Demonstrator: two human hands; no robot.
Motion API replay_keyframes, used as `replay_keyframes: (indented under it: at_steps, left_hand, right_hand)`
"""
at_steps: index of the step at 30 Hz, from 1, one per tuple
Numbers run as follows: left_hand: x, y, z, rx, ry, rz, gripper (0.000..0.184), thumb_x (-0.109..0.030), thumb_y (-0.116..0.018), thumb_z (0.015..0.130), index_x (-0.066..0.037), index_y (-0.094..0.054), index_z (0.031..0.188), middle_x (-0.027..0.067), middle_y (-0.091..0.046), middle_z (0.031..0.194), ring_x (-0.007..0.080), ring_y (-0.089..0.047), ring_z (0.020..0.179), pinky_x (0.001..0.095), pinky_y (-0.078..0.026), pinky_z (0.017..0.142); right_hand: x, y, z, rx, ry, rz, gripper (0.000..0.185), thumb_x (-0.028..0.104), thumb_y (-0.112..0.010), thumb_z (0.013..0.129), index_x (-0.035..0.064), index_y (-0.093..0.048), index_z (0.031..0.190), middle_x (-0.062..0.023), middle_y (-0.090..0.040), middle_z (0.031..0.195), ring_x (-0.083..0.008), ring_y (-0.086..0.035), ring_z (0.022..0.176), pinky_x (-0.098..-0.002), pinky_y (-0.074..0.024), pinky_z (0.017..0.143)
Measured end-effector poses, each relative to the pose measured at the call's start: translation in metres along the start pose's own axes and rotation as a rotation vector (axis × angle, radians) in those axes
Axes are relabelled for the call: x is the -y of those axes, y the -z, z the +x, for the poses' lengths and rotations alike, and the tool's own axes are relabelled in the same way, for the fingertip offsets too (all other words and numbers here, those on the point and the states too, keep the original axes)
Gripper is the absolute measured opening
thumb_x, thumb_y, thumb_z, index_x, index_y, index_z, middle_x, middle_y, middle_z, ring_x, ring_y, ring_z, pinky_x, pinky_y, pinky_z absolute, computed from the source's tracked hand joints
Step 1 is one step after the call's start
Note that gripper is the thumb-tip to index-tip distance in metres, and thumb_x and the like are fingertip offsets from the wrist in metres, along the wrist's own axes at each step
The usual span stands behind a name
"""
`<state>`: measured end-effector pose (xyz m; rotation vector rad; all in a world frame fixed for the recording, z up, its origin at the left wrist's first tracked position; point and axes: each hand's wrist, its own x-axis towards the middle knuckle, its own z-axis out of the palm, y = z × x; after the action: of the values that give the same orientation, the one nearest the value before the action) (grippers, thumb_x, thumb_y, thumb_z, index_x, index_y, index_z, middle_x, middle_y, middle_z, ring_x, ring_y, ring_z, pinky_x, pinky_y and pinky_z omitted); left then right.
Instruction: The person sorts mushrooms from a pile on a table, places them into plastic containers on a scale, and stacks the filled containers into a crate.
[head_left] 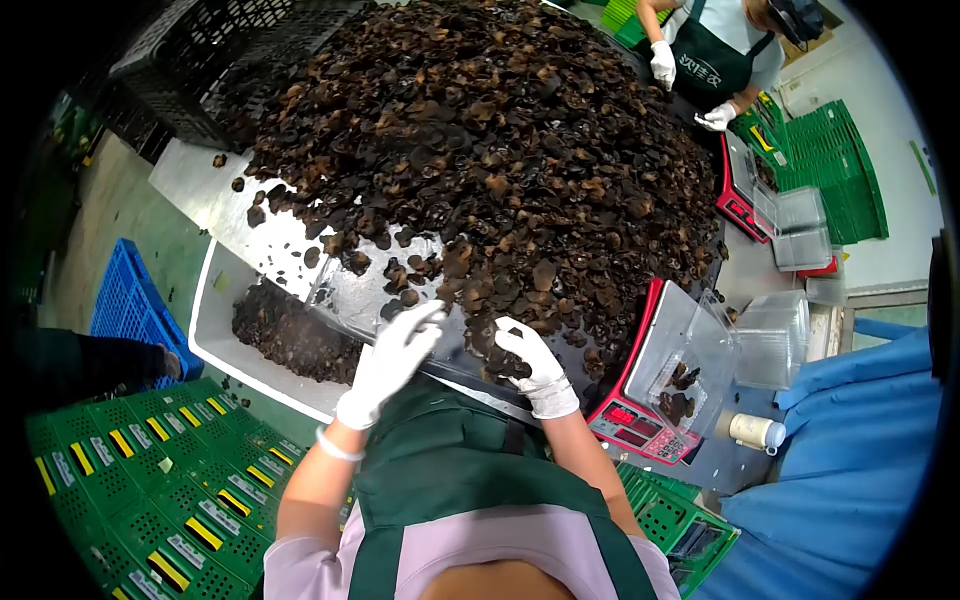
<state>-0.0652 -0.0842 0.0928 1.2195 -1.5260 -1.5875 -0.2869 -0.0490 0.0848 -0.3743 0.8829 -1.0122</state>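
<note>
A large heap of dark brown, flat, fungus-like pieces (480,150) covers the metal table (200,185). My left hand (398,350), in a white glove, is at the near edge of the table beside a few loose pieces; its fingers are stretched out and nothing shows in them. My right hand (535,365), also gloved, is closed round several dark pieces (490,350) at the heap's near edge. To its right a red scale (640,430) bears an open clear plastic box (680,370) with a few pieces inside.
Below the table's left part, a white bin (215,300) holds more dark pieces. Green crates (150,480), a blue crate (135,310) and a black crate (180,80) stand around. Clear boxes (770,340) and a bottle (757,432) lie right. A co-worker (715,55) stands across.
</note>
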Motion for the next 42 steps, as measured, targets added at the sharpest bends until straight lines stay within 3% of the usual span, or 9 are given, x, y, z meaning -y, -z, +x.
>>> replay_keyframes:
  at_steps: [1, 11, 16, 19, 24, 26, 32, 37, 42]
  left_hand:
    - [-0.007, -0.011, 0.006, 0.101, 0.139, -0.325, 0.044, -0.015, -0.059, 0.091, -0.002, -0.050, 0.132, 0.0055, -0.063, 0.110, 0.0108, -0.056, 0.101, 0.0244, -0.043, 0.091]
    - [-0.011, -0.029, 0.013, -0.013, 0.035, -0.226, 0.013, -0.008, -0.069, 0.083, -0.004, -0.060, 0.091, -0.0050, -0.054, 0.077, 0.0031, -0.045, 0.070, 0.0190, -0.038, 0.064]
    - [0.007, -0.023, 0.011, -0.146, 0.126, -0.636, 0.018, -0.010, -0.059, 0.089, -0.005, -0.053, 0.105, 0.0064, -0.061, 0.100, 0.0153, -0.060, 0.096, 0.0290, -0.050, 0.080]
    - [0.016, -0.040, 0.019, -0.048, 0.255, -1.043, 0.030, -0.011, -0.057, 0.091, -0.008, -0.051, 0.120, 0.0135, -0.059, 0.116, 0.0240, -0.059, 0.108, 0.0367, -0.051, 0.089]
    - [-0.004, -0.073, 0.045, 0.159, 0.454, -1.292, 0.052, -0.053, -0.034, 0.098, -0.018, -0.044, 0.135, 0.0048, -0.045, 0.135, 0.0234, -0.043, 0.126, 0.0495, -0.037, 0.103]
    - [-0.001, -0.080, 0.050, 0.146, 0.399, -1.315, 0.052, -0.053, -0.031, 0.099, -0.019, -0.043, 0.136, 0.0059, -0.041, 0.139, 0.0245, -0.040, 0.128, 0.0521, -0.035, 0.105]
    - [-0.011, -0.089, 0.063, 0.086, 0.431, -1.563, 0.055, -0.053, -0.034, 0.098, -0.017, -0.038, 0.141, 0.0114, -0.036, 0.142, 0.0332, -0.038, 0.129, 0.0576, -0.029, 0.108]
    - [0.001, -0.098, 0.071, 0.266, 0.324, -1.774, 0.058, -0.052, -0.041, 0.096, -0.015, -0.038, 0.140, 0.0142, -0.037, 0.144, 0.0369, -0.034, 0.133, 0.0546, -0.025, 0.111]
    - [0.006, -0.090, 0.073, 0.293, 0.276, -1.785, 0.060, -0.053, -0.043, 0.095, -0.014, -0.038, 0.140, 0.0164, -0.036, 0.146, 0.0387, -0.032, 0.135, 0.0553, -0.024, 0.111]
  right_hand:
    - [0.002, -0.006, 0.000, 0.010, 0.049, -0.118, 0.013, 0.011, -0.059, 0.090, 0.0012, -0.061, 0.097, -0.0006, -0.060, 0.085, -0.0070, -0.056, 0.075, -0.0220, -0.0465, 0.065]
    - [-0.005, -0.008, 0.005, -0.176, 0.354, -0.586, 0.010, 0.008, -0.060, 0.088, -0.0005, -0.061, 0.095, -0.0013, -0.061, 0.086, -0.0085, -0.055, 0.080, -0.0239, -0.0445, 0.075]
    - [0.011, 0.004, 0.012, -0.292, 0.415, -0.026, 0.011, 0.010, -0.059, 0.090, 0.0017, -0.060, 0.097, -0.0035, -0.062, 0.090, -0.0099, -0.057, 0.084, -0.0245, -0.0451, 0.078]
    - [0.018, -0.008, 0.015, -0.361, 0.518, -0.161, 0.010, 0.009, -0.059, 0.090, 0.0018, -0.060, 0.097, -0.0039, -0.062, 0.089, -0.0098, -0.057, 0.082, -0.0251, -0.0457, 0.078]
    - [0.023, -0.042, 0.010, -0.304, 0.705, -0.555, 0.019, -0.001, -0.062, 0.084, 0.0011, -0.059, 0.102, -0.0053, -0.063, 0.097, -0.0118, -0.058, 0.090, -0.0258, -0.0465, 0.081]
    - [0.022, -0.037, 0.009, -0.164, 0.735, -0.670, 0.044, 0.034, -0.050, 0.097, -0.0015, -0.050, 0.123, -0.0110, -0.060, 0.114, -0.0171, -0.057, 0.103, -0.0301, -0.0435, 0.093]
    - [0.043, -0.037, -0.007, -0.197, 0.616, -0.197, 0.078, 0.060, -0.016, 0.097, -0.0001, -0.026, 0.144, -0.0221, -0.048, 0.134, -0.0287, -0.051, 0.121, -0.0381, -0.0381, 0.104]
    - [0.055, -0.017, -0.021, -0.246, 0.662, -0.208, 0.073, 0.055, -0.015, 0.099, -0.0010, -0.026, 0.144, -0.0233, -0.048, 0.133, -0.0312, -0.053, 0.119, -0.0390, -0.0469, 0.095]
    - [0.058, 0.038, -0.031, -0.530, 0.777, -0.457, 0.030, 0.018, -0.042, 0.100, -0.0034, -0.058, 0.114, -0.0126, -0.062, 0.114, -0.0195, -0.061, 0.100, -0.0289, -0.0507, 0.082]
